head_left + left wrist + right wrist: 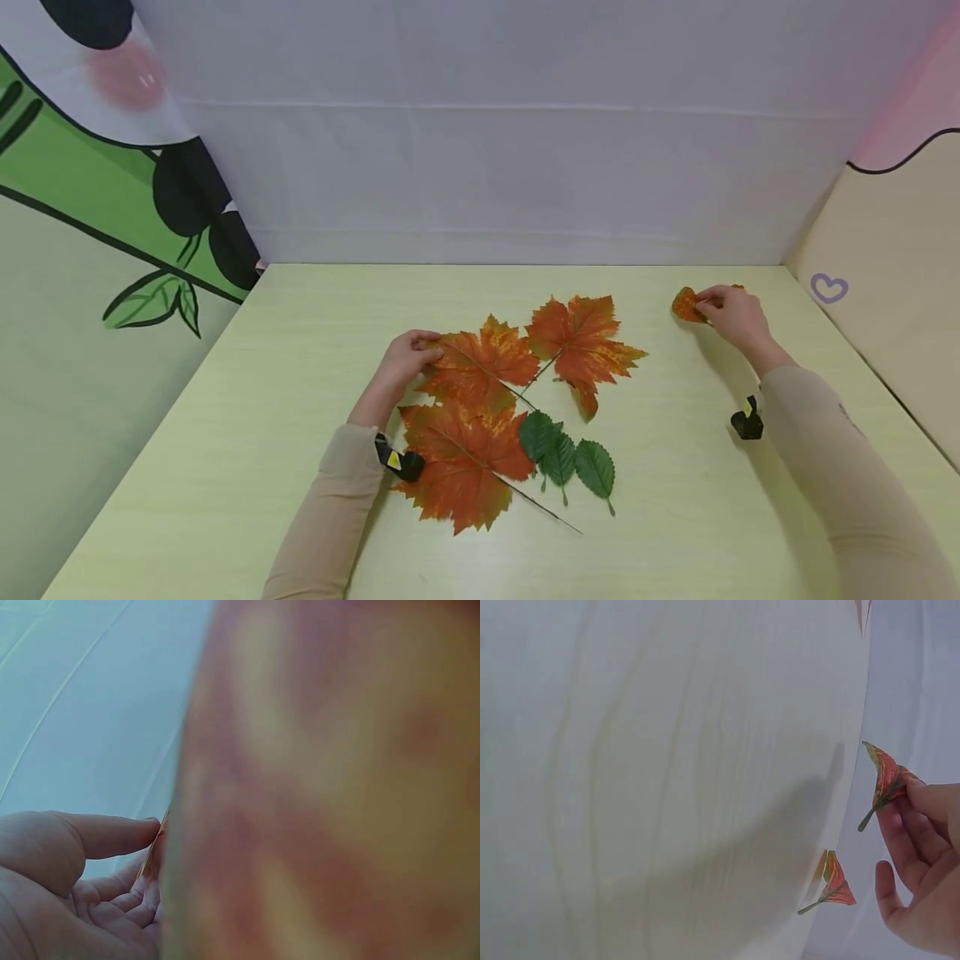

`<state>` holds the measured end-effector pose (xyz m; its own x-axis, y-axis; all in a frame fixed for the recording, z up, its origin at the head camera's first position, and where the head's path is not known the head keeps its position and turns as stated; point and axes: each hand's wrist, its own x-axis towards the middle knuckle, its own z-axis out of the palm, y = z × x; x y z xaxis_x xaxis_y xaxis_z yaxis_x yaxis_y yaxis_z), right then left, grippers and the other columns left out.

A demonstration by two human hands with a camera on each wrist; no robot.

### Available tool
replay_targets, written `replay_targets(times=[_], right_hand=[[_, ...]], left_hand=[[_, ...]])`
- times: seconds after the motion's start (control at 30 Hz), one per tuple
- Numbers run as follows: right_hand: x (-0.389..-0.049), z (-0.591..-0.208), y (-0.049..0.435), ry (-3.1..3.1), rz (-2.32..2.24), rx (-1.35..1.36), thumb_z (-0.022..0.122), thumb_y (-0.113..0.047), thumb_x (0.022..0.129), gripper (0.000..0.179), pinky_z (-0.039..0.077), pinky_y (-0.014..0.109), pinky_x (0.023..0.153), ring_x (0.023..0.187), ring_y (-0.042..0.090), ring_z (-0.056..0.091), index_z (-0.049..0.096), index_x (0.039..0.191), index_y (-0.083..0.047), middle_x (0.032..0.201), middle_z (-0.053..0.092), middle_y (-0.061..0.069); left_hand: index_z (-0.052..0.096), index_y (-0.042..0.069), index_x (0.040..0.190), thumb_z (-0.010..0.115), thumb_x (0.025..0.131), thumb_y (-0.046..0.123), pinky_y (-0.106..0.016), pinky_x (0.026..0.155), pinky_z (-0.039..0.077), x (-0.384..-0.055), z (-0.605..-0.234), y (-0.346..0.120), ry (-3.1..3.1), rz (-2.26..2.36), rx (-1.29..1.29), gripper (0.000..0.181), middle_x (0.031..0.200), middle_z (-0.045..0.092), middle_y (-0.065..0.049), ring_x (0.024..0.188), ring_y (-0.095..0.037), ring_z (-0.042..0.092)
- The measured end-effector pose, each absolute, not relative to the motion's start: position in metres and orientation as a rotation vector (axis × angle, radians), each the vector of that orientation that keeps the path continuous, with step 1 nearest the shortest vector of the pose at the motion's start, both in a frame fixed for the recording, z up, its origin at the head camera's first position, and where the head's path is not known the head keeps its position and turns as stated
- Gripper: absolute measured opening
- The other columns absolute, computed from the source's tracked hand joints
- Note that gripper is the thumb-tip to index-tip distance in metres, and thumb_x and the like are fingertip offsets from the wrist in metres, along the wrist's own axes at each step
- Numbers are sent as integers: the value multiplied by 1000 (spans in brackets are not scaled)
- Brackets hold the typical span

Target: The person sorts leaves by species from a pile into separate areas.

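Note:
My left hand (401,364) pinches the left edge of an orange artificial maple leaf (476,362). In the left wrist view a blurred orange-yellow leaf (322,780) fills the right side, close to the camera. Below it on the table is a second maple leaf (457,462) with a thin dark stem; a third maple leaf (577,333) is to the upper right. At the far right my right hand (737,317) holds a small orange leaf (886,776) with a green stem between thumb and fingers. Another small red-orange leaf (837,886) lies near that hand.
Several small green leaves (595,467) lie on the pale wooden table (225,467), right of the lower maple leaf. A white cloth backdrop (525,183) rises at the far edge, with printed panels at the left and right (885,250).

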<state>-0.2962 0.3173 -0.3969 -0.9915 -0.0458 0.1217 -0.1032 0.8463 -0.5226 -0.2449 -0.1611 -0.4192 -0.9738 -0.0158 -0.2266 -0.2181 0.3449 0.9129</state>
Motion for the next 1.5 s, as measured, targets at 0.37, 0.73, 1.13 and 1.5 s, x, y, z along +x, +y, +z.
replay_targets(times=[0.37, 0.73, 1.13, 1.5], right_hand=[[-307, -407, 323, -2909, 957, -73, 47, -19, 94, 34, 41, 46, 79, 97, 41, 52, 55, 115, 7, 111, 55, 30], [-313, -408, 326, -2908, 1042, -290, 42, -17, 95, 36, 30, 53, 92, 113, 47, 37, 51, 120, 7, 125, 44, 31], [-316, -412, 328, -2855, 1029, -484, 46, -20, 93, 37, 36, 44, 81, 103, 39, 47, 52, 120, 5, 116, 54, 23], [-311, -408, 333, -2868, 1025, -406, 47, -24, 92, 38, 37, 42, 75, 95, 36, 50, 53, 118, 3, 109, 55, 23]], left_hand=[[51, 4, 125, 55, 89, 11, -27, 70, 47, -245, -419, -161, 2423, 1685, -226, 36, 99, 58, -12, 78, -16, 57], [52, 4, 124, 49, 90, 8, -29, 72, 47, -244, -418, -158, 2398, 1711, -263, 34, 105, 56, -14, 79, -18, 55], [52, 3, 123, 49, 89, 5, -27, 70, 47, -245, -417, -156, 2400, 1720, -253, 34, 102, 56, -13, 78, -16, 54], [52, 3, 124, 48, 90, 5, -27, 71, 47, -244, -416, -160, 2414, 1711, -257, 34, 105, 56, -14, 79, -17, 55]])
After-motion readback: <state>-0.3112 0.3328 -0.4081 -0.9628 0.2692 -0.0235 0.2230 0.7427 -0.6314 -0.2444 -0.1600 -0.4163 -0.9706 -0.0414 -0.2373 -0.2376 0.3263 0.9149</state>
